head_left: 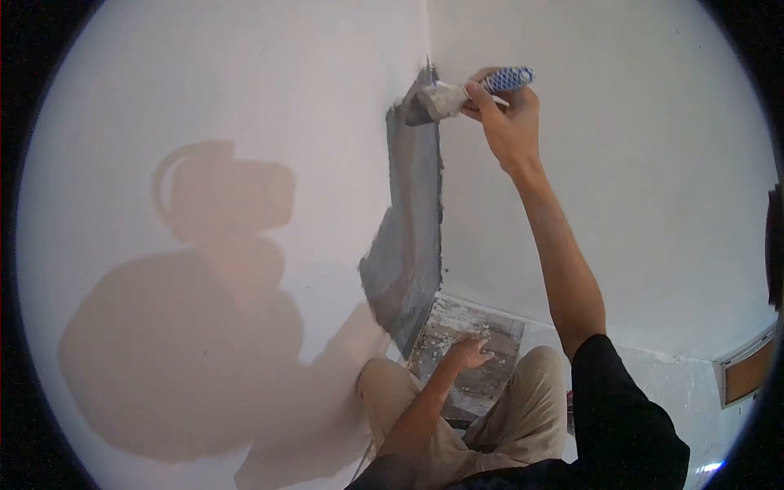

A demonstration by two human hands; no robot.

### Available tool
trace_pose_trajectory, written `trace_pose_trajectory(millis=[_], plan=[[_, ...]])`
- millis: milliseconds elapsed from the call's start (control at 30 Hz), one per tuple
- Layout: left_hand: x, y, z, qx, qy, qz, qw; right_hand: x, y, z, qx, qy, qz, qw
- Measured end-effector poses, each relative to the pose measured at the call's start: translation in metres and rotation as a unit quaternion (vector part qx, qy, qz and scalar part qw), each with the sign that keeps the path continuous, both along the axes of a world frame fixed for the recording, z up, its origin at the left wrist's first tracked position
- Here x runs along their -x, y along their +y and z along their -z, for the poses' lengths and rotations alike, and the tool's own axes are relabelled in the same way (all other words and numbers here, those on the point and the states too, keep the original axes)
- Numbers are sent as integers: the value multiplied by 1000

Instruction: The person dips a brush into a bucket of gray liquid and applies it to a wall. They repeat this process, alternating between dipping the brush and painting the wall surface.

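Note:
My right hand (510,122) is raised at the wall corner, its fingers closed round a flat, wide-ended hand tool (445,100). The tool has a blue-and-white patterned handle, a whitish caked middle and a dark grey end. That end overlaps the top of a rough-edged grey strip (415,163), which runs down the corner and widens to the left lower down. Low between my knees, my left hand (469,353) holds nothing, fingers partly stretched out to the right. It appears over a worn brownish floor panel (505,331) scattered with white chips.
Plain pale walls (572,49) meet at the corner. My bent knees (543,371) are close to the floor panel. A large shadow (180,343) covers the left wall. At the far right is a brown framed panel (747,371), with a dark object (774,245) above it.

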State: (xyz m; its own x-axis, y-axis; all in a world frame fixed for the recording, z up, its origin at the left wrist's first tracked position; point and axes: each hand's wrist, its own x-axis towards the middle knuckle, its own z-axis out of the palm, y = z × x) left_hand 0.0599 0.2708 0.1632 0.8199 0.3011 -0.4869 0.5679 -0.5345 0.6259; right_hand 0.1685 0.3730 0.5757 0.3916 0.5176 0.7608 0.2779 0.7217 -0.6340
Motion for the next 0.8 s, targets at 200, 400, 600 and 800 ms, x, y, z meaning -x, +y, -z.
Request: trace_pose_trajectory(millis=[200,400,600,800], plan=[[-2,-1,6,12,29,5,999,-14,20,17,21,81,-100,991],[1,-1,8,3,40,3,999,-35,59,22,-8,76,-71,995],[3,-2,12,7,33,-4,999,-42,32,34,-30,172,-116,978],[1,-4,28,0,50,4,999,-26,45,40,-24,172,-147,974]])
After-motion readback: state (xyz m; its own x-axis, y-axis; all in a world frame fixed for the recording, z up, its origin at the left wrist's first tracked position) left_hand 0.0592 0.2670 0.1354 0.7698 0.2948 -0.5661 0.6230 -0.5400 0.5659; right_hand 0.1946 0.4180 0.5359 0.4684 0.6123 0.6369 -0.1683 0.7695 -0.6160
